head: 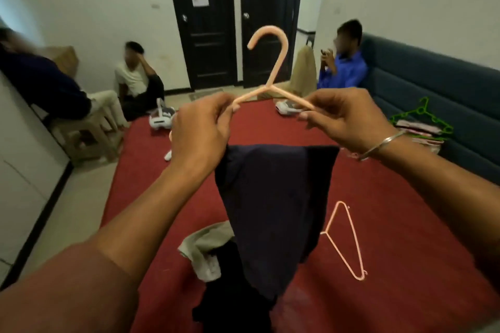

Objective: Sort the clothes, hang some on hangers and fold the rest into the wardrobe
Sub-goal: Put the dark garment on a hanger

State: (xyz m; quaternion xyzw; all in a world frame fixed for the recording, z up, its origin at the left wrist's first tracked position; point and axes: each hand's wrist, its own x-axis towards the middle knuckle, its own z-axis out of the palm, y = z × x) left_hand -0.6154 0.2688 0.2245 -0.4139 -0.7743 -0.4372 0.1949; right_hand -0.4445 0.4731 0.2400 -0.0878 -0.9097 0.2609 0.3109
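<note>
Both my bare forearms reach forward over a red mat (405, 224). My left hand (201, 127) pinches one shoulder of a pale pink plastic hanger (273, 76), my right hand (349, 116) pinches the other, hook upright between them. Below my curled fingers a dark navy garment (273, 211) hangs from the hanger's bar. Beneath it lie crumpled clothes (205, 251); under my right wrist, a second pink hanger (349, 240).

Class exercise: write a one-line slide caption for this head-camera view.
Both hands, left hand and right hand, hold up a pink hanger with a dark garment draped over it, above the red bed.
</note>
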